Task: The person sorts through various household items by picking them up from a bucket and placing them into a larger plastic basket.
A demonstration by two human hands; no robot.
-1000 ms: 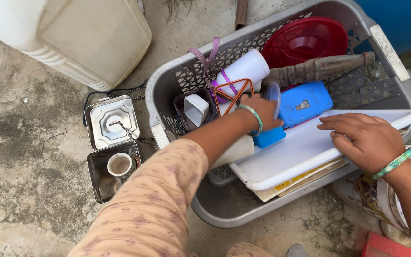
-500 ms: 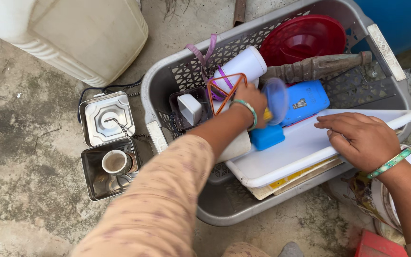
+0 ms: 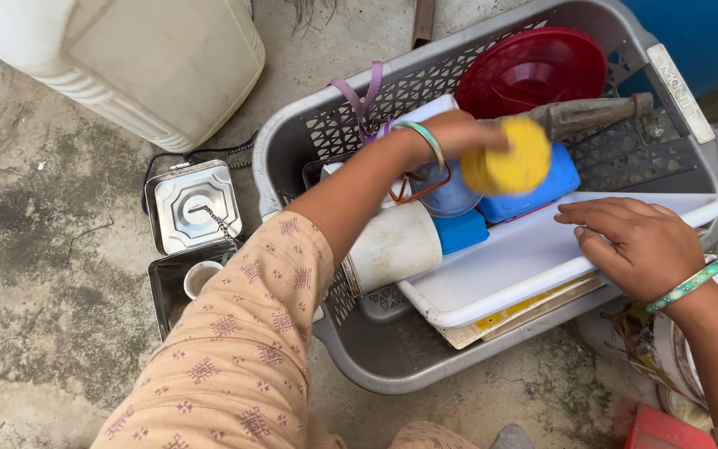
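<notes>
Left arm: peach patterned fabric sleeve, green-white bangle. Right wrist: pale green beaded bangle, bare forearm.

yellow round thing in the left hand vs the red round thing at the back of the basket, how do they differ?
Colour: the yellow disc is yellow, the red bowl deep red. Size: the yellow disc looks clearly smaller than the red bowl. State: the left hand holds the yellow disc up above the basket's contents, while the red bowl lies untouched against the far wall of the grey basket. Both are round and look plastic.
</notes>
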